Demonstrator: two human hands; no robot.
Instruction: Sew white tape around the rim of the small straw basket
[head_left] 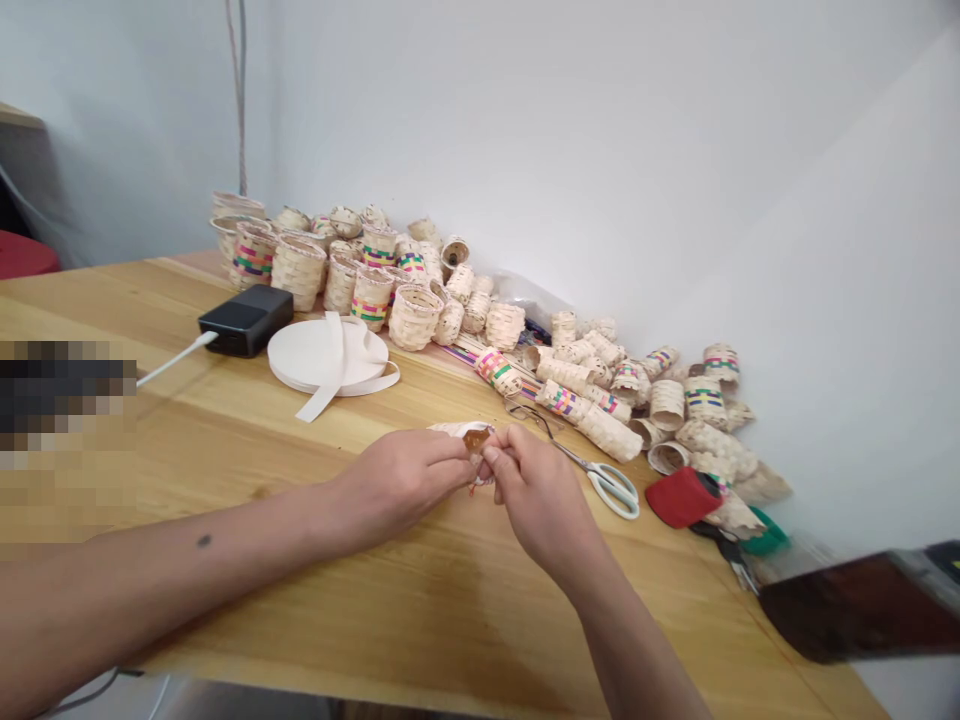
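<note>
Above the middle of the table, both hands are around a small woven basket [475, 438], whose brownish inside faces me. My left hand [401, 478] is closed around its left side and hides much of its body. At the right edge of the rim, the fingers and thumb of my right hand [534, 488] pinch together; whether a thin strip is also between them, I cannot make out. A bit of orange-red shows below the fingers. Scissors with pale handles [615, 490] lie just to the right of my right hand.
Many woven baskets [416, 318] are heaped along the wall. A flat roll of white ribbon [300, 355] and a black box with a white cable [247, 320] lie at the left. Further right are a red spool [682, 497] and a dark flat object [855, 605].
</note>
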